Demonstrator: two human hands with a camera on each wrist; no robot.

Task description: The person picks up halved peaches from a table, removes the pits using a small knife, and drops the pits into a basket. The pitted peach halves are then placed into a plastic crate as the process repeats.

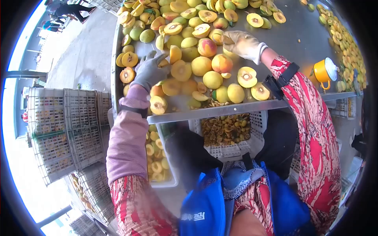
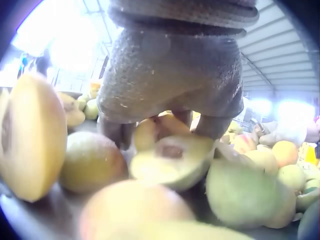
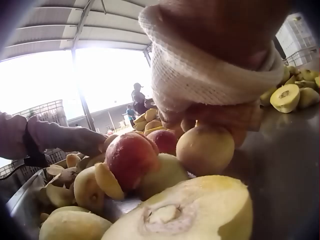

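Note:
My left hand [image 1: 151, 70], in a grey glove, reaches down into a heap of yellow peaches at the table's left side. In the left wrist view its bent fingers [image 2: 115, 132] come down on both sides of a peach half [image 2: 145, 134]; another cut half [image 2: 172, 157] lies just in front. My right hand [image 1: 244, 44], in a pale glove, is lowered at the heap's right side, fingertips beside a yellow peach [image 1: 216, 36]. Its palm side is hidden, so I cannot tell what it holds. Below it in the right wrist view sits a whole peach [image 3: 205, 149].
A metal table [image 1: 208, 115] bears the fruit. An orange mug [image 1: 325, 73] stands at right, near more peaches [image 1: 342, 37]. Below are a crate of brown scraps [image 1: 226, 131] and a white tub of halves [image 1: 157, 157]. Stacked crates [image 1: 65, 126] stand at left.

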